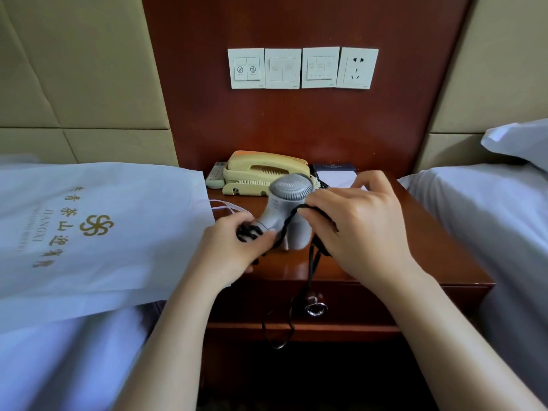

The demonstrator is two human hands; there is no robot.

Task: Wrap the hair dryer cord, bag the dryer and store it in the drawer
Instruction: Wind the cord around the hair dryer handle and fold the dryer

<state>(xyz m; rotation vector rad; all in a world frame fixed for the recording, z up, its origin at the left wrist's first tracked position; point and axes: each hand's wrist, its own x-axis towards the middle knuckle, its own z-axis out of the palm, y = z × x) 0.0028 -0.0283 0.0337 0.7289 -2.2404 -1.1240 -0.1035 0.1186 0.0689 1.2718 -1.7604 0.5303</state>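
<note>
Mid-frame, the left hand grips the hair dryer steady so the right hand, pinching the cord, can wind it.

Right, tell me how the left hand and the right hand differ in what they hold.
The left hand grips the hair dryer at its handle end; the right hand holds a strand of the black cord lying across the dryer. The left hand is beside the white hotel bag; the right hand is on the far side from it. Loose cord hangs below the right hand, none below the left. Both are over the nightstand.
</note>
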